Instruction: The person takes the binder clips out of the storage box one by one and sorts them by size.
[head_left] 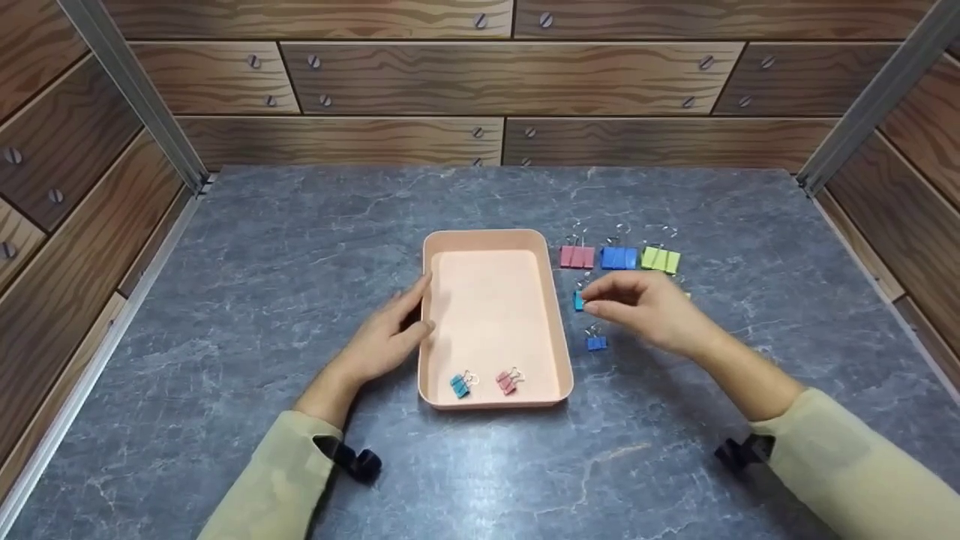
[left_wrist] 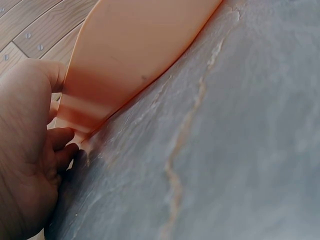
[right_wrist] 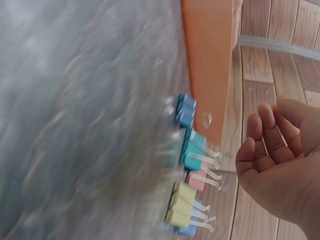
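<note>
A peach tray lies in the middle of the table, with a small teal binder clip and a small pink binder clip near its front wall. My left hand holds the tray's left side; in the left wrist view its fingers curl against the outer wall. Just above a teal binder clip hovers my right hand, thumb and fingers bent and apart. Nothing shows between them, and in the right wrist view the teal clip stands clear of the fingers.
Behind my right hand stand larger pink, blue and yellow-green binder clips in a row. A small blue clip is nearer me. The hand hides most of a yellow clip. Wood-patterned panels enclose the table.
</note>
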